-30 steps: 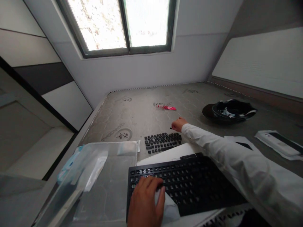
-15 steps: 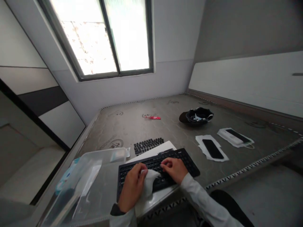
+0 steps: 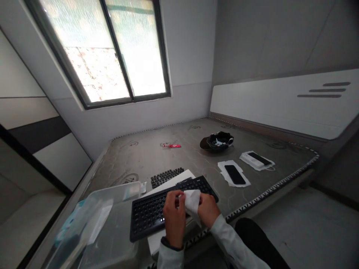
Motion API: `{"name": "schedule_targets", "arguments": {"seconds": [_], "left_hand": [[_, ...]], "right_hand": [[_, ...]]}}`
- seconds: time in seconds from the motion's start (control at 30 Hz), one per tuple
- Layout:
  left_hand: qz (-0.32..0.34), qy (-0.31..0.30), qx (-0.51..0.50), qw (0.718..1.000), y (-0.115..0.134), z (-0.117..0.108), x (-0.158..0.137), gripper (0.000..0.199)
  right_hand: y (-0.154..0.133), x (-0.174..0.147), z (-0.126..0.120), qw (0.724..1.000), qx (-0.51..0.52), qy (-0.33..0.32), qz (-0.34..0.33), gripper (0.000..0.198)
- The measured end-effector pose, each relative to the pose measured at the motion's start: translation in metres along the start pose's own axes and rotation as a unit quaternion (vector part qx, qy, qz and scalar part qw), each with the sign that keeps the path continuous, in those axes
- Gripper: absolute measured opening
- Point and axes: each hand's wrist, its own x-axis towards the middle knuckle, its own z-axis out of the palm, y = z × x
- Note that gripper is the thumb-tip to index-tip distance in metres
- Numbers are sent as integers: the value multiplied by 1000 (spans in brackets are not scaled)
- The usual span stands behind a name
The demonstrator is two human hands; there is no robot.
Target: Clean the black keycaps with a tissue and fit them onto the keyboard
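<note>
A white wipe [image 3: 192, 200] is stretched between my two hands, above the right half of a black keyboard [image 3: 148, 213]. My left hand [image 3: 174, 215] pinches its left edge between thumb and fingers. On the other side, my right hand [image 3: 208, 210] is closed on the wipe's right edge. The keyboard lies tilted over a white sheet or board [image 3: 153, 243], and some of its keys are hidden behind my hands. Just behind it, a black keypad-like block of keys [image 3: 166, 177] rests on the mattress.
A clear plastic box [image 3: 117, 209] stands at the left, with a blue-and-white packet [image 3: 70, 220] beside it. Two phones [image 3: 234, 174] [image 3: 259, 158] lie on white cloths at the right. Farther back are a dark cap [image 3: 217, 142] and a red packet [image 3: 174, 146] on the mattress [image 3: 146, 157].
My left hand has moved right with the wipe, away from the keyboard's left half. My right hand has come off the keys and now grips the wipe too. The view has shifted.
</note>
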Motion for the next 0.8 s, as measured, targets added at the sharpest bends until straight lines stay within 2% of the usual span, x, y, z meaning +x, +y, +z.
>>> {"name": "schedule_targets", "arguments": {"seconds": [0.17, 0.23, 0.37, 0.57, 0.67, 0.8], "left_hand": [[24, 42, 25, 999, -4, 8, -3, 23], [15, 25, 26, 999, -4, 9, -3, 25], [7, -55, -18, 998, -9, 12, -2, 29], [-90, -121, -83, 985, -28, 21, 2, 29], [-116, -131, -104, 979, -35, 24, 4, 29], [-93, -115, -37, 988, -38, 29, 6, 29]], "right_hand": [[18, 2, 0, 992, 118, -37, 21, 32], [23, 3, 1, 991, 122, -39, 26, 29], [30, 7, 3, 989, 135, -54, 28, 22], [47, 13, 7, 990, 130, -57, 20, 24], [54, 13, 7, 990, 124, -61, 10, 25], [56, 8, 5, 991, 108, -75, -19, 26]]}}
